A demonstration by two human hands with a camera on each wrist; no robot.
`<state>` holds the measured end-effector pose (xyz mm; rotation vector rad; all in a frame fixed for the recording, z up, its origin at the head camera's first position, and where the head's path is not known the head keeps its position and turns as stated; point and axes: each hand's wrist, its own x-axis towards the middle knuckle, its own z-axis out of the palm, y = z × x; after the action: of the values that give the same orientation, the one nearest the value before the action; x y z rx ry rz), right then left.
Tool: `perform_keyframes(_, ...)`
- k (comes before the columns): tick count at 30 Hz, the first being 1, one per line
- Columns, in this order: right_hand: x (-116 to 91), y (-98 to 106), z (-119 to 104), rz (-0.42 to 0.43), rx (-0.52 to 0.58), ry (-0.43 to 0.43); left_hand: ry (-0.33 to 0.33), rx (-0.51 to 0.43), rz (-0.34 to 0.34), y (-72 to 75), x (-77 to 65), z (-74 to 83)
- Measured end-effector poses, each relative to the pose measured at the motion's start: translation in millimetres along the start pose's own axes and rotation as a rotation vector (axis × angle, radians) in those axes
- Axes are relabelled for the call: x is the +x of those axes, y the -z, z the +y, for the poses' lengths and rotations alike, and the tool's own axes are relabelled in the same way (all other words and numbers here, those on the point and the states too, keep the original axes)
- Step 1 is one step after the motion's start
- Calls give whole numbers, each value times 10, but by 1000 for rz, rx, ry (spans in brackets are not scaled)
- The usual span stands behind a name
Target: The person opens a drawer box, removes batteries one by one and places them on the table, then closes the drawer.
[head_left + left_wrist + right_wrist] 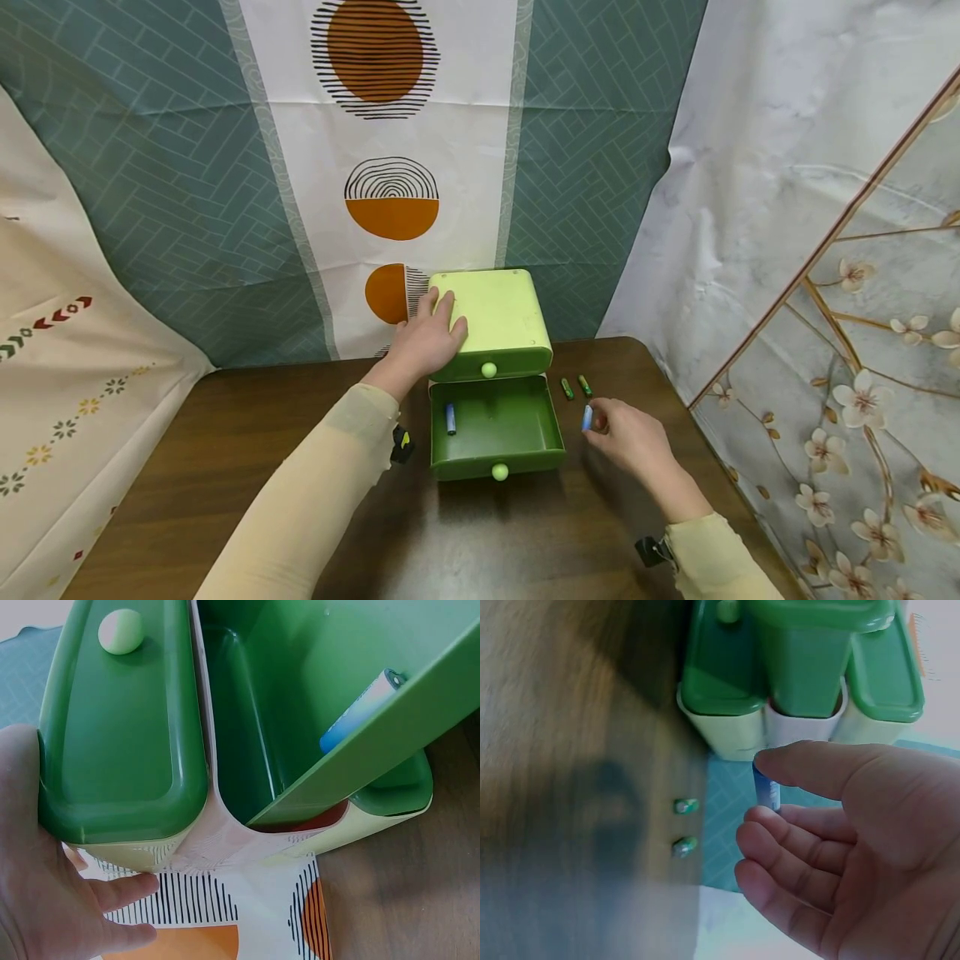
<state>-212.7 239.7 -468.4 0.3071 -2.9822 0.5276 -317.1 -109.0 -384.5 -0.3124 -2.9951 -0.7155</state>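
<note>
A small drawer cabinet [491, 308] with a pale yellow-green top and green drawer fronts stands against the back wall. My left hand [429, 337] rests on its top left edge, fingers extended. Below, the middle drawer [517, 421] is pulled out, and a blue battery [451, 419] lies in its left part, also visible in the left wrist view [364, 711]. To the right of the drawer, my right hand [630, 433] pinches another blue battery [766, 787] between thumb and fingertips, above the table.
Two green batteries [567, 389] [585, 386] lie on the brown wooden table [262, 492] right of the cabinet. The top drawer [120, 742] and the bottom drawer [724, 671] are closed. Patterned cloths [585, 167] hang behind and at both sides.
</note>
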Motion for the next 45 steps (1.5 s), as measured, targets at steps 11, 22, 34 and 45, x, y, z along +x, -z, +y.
perform_keyframes(11, 161, -128, 132, -68, -61, 33, 2, 2, -3, -9, 24, -8)
perform_keyframes(22, 335, -216, 136, -128, -159, 84, -8, 12, 1, -5, 16, -9)
perform_keyframes(34, 465, -315, 144, -153, -197, 104, -14, 2, 1, -1, 14, -8)
perform_keyframes(45, 806, -885, 735, -118, -261, 141, -14, 2, 11, -7, 12, -4)
